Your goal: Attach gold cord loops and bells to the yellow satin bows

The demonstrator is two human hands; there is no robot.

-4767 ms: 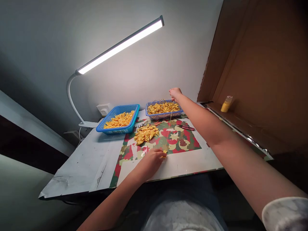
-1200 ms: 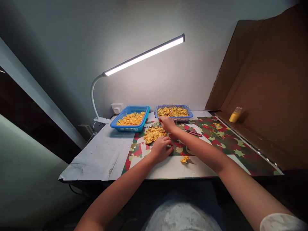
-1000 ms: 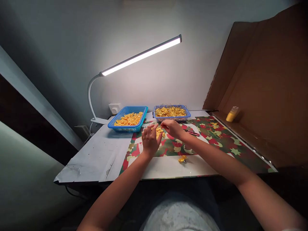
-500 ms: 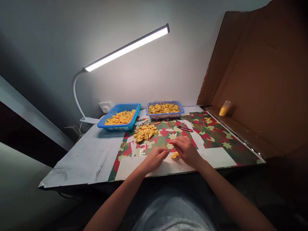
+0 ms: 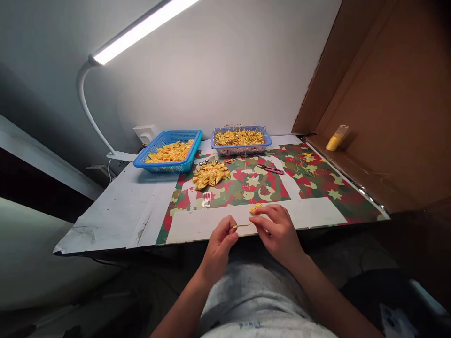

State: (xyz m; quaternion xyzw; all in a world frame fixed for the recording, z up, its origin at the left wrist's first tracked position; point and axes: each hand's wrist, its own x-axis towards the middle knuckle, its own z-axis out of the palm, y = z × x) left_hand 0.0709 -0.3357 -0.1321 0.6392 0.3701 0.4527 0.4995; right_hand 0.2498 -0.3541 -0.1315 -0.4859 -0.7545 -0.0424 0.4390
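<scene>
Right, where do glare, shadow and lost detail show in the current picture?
Head view: white bar-shaped lamp overexposed, glare on glossy red-green camouflage sheet; head view: soft shadow beneath bright-blue plastic basket; head view: thin yellow cord lacks fine detail.

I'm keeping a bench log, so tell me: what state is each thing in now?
Left hand: closed on the yellow cord
Right hand: at the cord; grip unclear
Yellow cord: spanning between the hands
Loose yellow bow: lying by the right hand
Bow pile: heaped on the patterned sheet
Blue basket: partly filled
Purple basket: heaped full
Lamp: lit
Pink snips: lying down
Bottle: partly filled
</scene>
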